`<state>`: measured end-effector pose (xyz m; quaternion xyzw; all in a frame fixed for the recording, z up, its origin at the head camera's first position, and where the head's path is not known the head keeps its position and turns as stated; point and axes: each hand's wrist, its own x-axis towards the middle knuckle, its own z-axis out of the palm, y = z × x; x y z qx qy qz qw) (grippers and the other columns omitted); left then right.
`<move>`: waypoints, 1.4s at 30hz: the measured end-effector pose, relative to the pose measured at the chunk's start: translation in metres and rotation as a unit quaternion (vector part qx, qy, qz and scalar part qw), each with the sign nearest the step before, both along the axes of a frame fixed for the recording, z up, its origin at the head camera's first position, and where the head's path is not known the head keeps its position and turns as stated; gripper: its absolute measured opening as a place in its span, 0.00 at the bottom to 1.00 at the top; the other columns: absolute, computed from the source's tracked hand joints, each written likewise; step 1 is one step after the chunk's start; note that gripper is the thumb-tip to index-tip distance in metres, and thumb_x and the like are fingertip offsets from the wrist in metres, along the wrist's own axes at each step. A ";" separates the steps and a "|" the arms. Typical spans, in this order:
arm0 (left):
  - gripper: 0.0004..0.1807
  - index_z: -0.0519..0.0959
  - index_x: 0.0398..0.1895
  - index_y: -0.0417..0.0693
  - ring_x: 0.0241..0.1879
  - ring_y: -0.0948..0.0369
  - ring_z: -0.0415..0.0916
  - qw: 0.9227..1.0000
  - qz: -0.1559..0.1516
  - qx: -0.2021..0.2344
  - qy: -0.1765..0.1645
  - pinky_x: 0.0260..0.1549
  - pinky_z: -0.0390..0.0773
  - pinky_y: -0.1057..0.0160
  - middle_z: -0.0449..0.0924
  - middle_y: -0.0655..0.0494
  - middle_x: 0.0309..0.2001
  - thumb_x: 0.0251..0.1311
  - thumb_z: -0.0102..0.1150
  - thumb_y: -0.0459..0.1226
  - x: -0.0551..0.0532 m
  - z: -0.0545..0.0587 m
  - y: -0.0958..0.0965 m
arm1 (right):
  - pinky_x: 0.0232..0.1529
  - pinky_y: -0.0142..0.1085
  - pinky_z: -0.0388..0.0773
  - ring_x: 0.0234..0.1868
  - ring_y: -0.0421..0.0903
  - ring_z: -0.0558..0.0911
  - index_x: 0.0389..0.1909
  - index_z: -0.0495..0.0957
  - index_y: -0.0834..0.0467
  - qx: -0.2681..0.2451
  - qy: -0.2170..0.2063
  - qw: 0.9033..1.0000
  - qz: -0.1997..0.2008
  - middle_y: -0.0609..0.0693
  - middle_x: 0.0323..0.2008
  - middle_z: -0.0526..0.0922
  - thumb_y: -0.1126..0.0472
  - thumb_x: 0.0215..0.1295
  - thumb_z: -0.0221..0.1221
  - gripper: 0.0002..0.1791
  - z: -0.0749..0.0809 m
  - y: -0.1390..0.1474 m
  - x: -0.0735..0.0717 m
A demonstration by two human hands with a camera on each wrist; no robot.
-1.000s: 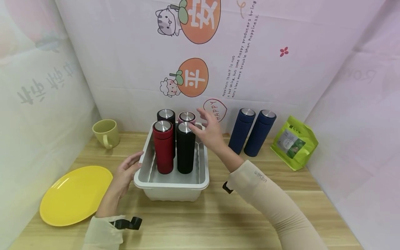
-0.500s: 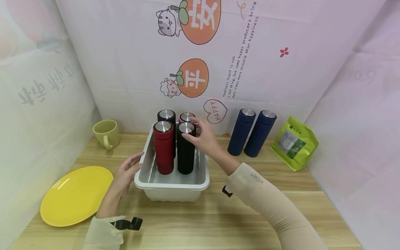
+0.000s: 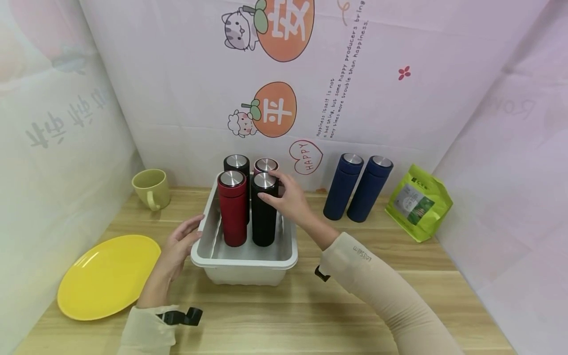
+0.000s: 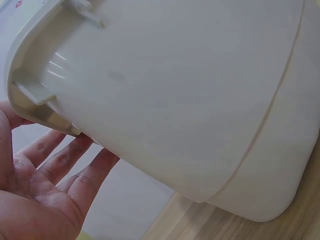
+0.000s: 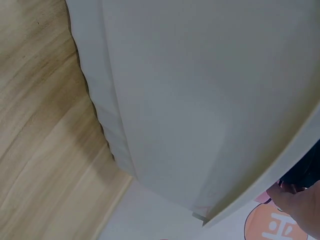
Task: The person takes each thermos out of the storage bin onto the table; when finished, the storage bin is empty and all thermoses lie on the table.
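Head view showed the right hand gripping the front black bottle close under its steel lid, thumb on the near side and the other fingers round the far side. That high hold was probably chosen because the tub's walls and neighbouring bottles left little room lower down.

The bottle stood upright inside the white tub, seemingly on its floor, with the red bottle just left, the rear black bottle behind the red one and the pink-edged bottle directly behind. Standing them close together likely let all four fit.

At the tub's left side, the left hand lay with its fingers loosely extended, tips touching beneath the rim rather than clasped round it. I judged that this touch served to steady the tub on the wooden counter.

Two blue bottles stood outside, to the right, beside a green pouch; the mug and yellow plate sat left, apart from the tub.
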<state>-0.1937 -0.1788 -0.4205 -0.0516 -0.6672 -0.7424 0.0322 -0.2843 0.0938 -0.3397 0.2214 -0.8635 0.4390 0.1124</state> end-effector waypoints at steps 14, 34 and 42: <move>0.27 0.58 0.69 0.27 0.51 0.69 0.72 1.000 -0.003 -0.001 -0.003 0.44 0.78 0.65 0.57 0.33 0.68 0.69 0.48 0.28 -0.002 0.000 0.002 | 0.53 0.43 0.72 0.54 0.50 0.73 0.64 0.74 0.57 -0.033 0.018 0.999 -0.015 0.57 0.56 0.75 0.56 0.55 0.72 0.34 -0.002 0.002 0.000; 0.28 0.58 0.68 0.26 0.50 0.70 0.73 1.000 0.006 0.002 -0.003 0.44 0.78 0.66 0.65 0.45 0.64 0.68 0.49 0.28 -0.002 0.002 0.001 | 0.52 0.44 0.74 0.56 0.48 0.75 0.63 0.74 0.55 -0.103 0.020 0.994 -0.032 0.51 0.59 0.74 0.56 0.58 0.70 0.31 0.084 0.027 0.016; 0.28 0.59 0.68 0.26 0.50 0.69 0.73 1.000 0.006 0.002 -0.001 0.44 0.78 0.66 0.69 0.56 0.59 0.68 0.50 0.29 -0.001 0.001 0.000 | 0.50 0.41 0.76 0.57 0.47 0.74 0.66 0.72 0.55 -0.165 0.000 0.986 -0.031 0.50 0.61 0.71 0.57 0.60 0.67 0.32 0.118 0.043 0.019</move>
